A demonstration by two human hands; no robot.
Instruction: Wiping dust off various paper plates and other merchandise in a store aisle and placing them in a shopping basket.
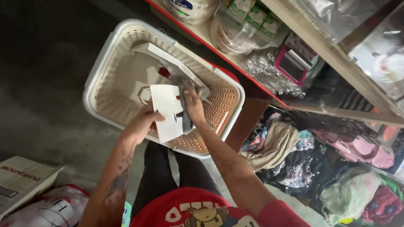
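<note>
Right now my left hand (142, 124) grips the lower left edge of a white box (167, 111), fingers curled shut around it. My right hand (193, 105) presses a grey cloth (187, 120) against the box's right side, fingers closed over the cloth, thumb hidden. Box is tilted, held just above the near rim of a cream plastic basket (102, 63) with a perforated wall. Basket sits on the dark floor, touching the red-edged shelf (254, 82) on its far side. A long white box (173, 61) lies inside the basket along the far wall. Folded clothes (274, 144) are stacked under the shelf, to my right. A cardboard box (16, 180) sits well apart on my left.
</note>
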